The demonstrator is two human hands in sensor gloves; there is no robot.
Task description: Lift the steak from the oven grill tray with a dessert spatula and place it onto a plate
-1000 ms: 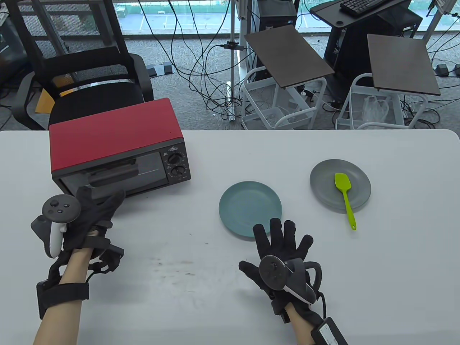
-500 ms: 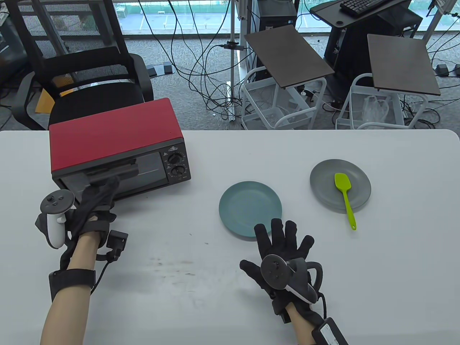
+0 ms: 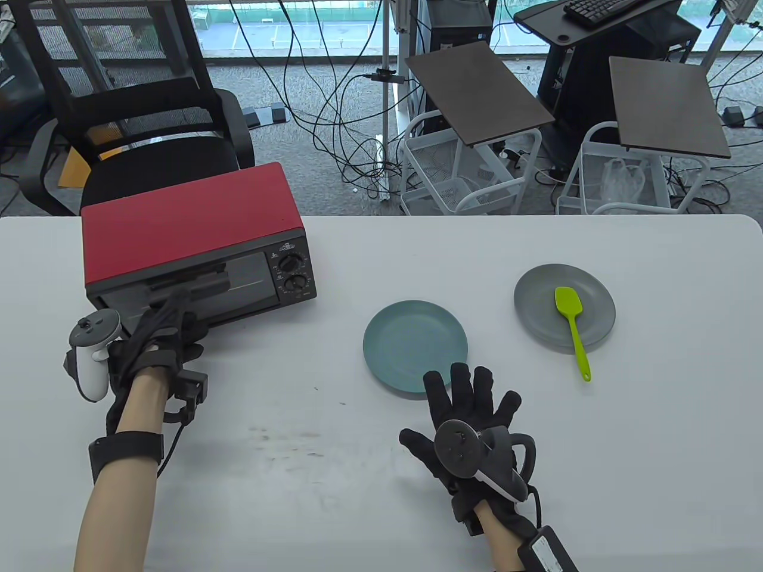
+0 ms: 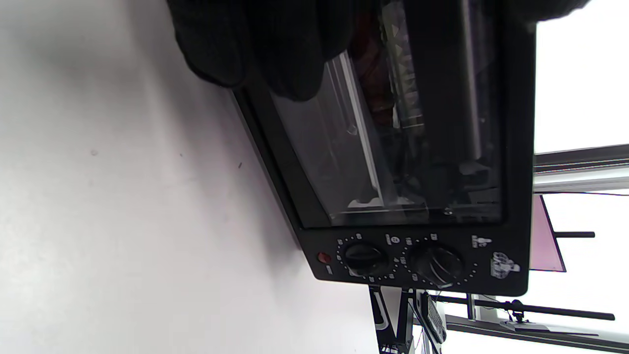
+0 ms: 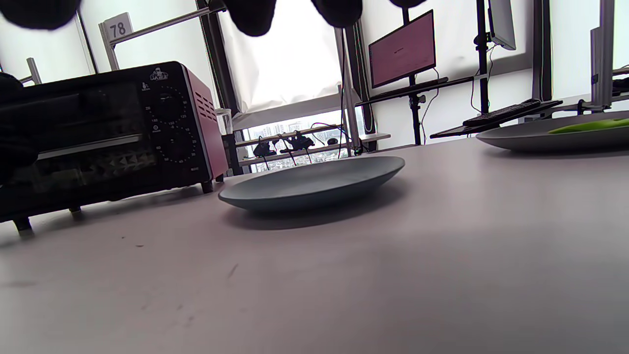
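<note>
Fingers point(image 3: 173, 307) of the left hand point(image 3: 156, 345) reach onto the toaster oven's door handle point(image 3: 191, 288), grip unclear, so hook it and pull down; steak, dim behind the glass, spatula point(image 3: 572, 325) far right, right hand point(image 3: 471, 417) flat, released.

Black gloves point(image 3: 471, 405), bare forearms point(image 3: 110, 518)

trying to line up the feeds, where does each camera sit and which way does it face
Table view: above, looking down at white table; both gloved hands, left hand, right hand.
Left wrist view: turned sideways, facing red-topped black toaster oven; fingers on top.
Right wrist view: low over table, facing round teal plate; fingertips on top.
All three show the oven.
</note>
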